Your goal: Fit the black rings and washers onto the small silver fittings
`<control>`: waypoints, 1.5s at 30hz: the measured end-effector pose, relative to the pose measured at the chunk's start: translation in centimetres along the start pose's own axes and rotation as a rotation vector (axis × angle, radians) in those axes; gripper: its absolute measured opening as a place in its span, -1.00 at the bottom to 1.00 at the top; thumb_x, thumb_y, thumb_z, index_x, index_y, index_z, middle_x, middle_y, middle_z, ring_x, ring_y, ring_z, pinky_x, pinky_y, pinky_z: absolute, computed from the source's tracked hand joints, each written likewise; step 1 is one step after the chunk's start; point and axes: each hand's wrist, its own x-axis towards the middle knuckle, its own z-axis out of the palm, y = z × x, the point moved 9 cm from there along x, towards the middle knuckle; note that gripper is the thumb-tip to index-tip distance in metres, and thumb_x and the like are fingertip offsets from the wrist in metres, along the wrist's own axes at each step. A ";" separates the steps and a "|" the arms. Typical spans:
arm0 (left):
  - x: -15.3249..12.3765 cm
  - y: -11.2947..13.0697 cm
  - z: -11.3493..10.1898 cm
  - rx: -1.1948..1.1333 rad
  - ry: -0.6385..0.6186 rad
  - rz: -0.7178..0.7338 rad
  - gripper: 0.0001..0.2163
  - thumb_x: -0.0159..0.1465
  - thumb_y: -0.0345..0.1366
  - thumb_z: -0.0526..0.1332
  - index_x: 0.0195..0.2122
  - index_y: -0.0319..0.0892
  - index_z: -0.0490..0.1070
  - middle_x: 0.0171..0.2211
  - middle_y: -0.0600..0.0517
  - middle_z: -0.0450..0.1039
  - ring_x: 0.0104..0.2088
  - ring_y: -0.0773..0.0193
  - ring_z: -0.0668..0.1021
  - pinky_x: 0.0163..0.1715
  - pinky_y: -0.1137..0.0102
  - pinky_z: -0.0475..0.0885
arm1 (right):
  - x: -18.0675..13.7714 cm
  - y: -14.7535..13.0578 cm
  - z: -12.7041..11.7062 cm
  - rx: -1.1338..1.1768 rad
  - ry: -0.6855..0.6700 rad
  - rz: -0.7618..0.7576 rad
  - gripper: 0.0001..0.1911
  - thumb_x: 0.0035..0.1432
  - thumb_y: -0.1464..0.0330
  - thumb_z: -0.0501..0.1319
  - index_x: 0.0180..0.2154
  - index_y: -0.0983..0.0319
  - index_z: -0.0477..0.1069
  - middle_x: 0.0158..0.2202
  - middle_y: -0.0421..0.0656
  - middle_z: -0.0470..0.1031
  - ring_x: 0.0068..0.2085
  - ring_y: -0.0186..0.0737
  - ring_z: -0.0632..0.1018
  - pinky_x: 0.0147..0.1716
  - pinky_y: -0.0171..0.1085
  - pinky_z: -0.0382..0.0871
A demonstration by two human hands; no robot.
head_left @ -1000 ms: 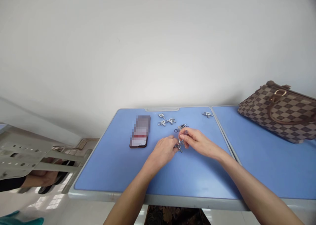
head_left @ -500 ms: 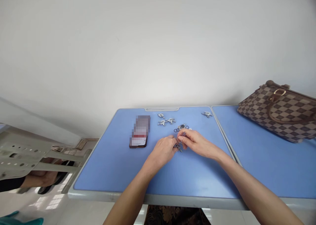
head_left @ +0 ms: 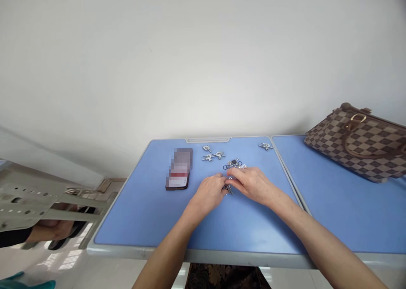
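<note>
both left hand [head_left: 207, 192] and right hand [head_left: 253, 183] in a pinch on one tiny, half-hidden metal clasp [head_left: 228, 189]

A plain white wall [head_left: 203, 61], softly and evenly lit, fills the far side of the room. Two blue-topped tables with grey rims stand edge to edge, the main table [head_left: 142, 213] in the centre and the second table [head_left: 342, 213] to its right. At left, a pale perforated frame [head_left: 38, 200] stands over a glossy light floor [head_left: 63, 259].
</note>
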 end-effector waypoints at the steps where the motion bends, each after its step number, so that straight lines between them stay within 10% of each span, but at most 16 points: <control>1: 0.0 0.0 0.0 -0.007 0.000 -0.002 -0.89 0.20 -0.44 0.11 -0.34 -0.18 0.41 -0.32 -0.01 0.44 -0.32 0.21 0.51 -0.33 0.40 0.31 | 0.0 -0.3 -0.1 -0.030 -0.014 -0.017 -0.78 0.34 0.29 -0.02 -0.21 0.23 0.33 -0.42 -0.13 0.50 -0.42 -0.20 0.50 -0.40 -0.26 0.27; 8: 0.2 0.0 0.1 -0.013 0.008 0.036 -0.89 0.19 -0.46 0.12 -0.34 -0.20 0.42 -0.27 -0.04 0.46 -0.27 0.16 0.53 -0.30 0.38 0.32 | -0.2 -1.1 -0.7 0.176 -0.082 -0.029 -0.76 0.33 0.45 -0.09 -0.05 0.21 0.27 -0.18 -0.06 0.50 -0.26 -0.21 0.52 -0.30 -0.24 0.35; 45: 0.1 0.1 0.0 -0.041 0.022 0.035 -0.87 0.21 -0.45 0.11 -0.31 -0.19 0.43 -0.28 -0.02 0.46 -0.31 0.20 0.52 -0.33 0.39 0.33 | -0.1 0.0 -1.0 0.235 0.117 0.002 -0.79 0.33 0.34 0.00 -0.10 0.21 0.35 -0.26 -0.09 0.53 -0.32 -0.24 0.52 -0.32 -0.26 0.35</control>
